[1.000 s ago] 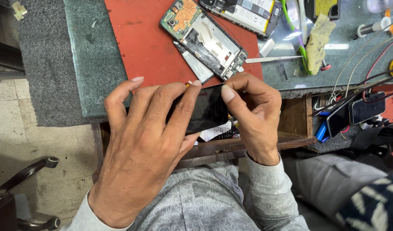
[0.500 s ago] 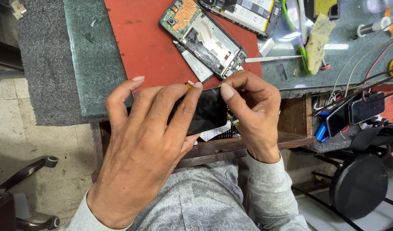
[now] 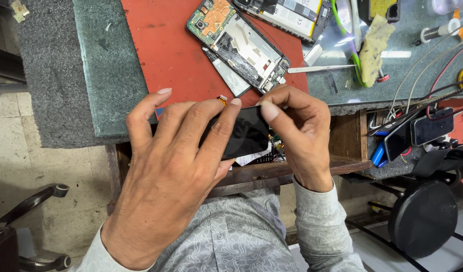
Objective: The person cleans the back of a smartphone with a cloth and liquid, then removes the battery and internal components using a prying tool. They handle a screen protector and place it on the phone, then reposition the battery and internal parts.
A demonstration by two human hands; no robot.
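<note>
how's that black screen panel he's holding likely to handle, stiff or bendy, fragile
The black screen panel looks thin and glossy, so probably stiff, light and easily cracked. Left hand and right hand pinch its edges, suggesting a slippery face. The orange flex tab looks floppy.

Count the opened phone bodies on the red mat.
2. One opened phone, circuit board showing, lies diagonally just beyond the right hand. A second opened phone sits at the mat's top edge, partly cut off. Others may lie out of frame.
</note>
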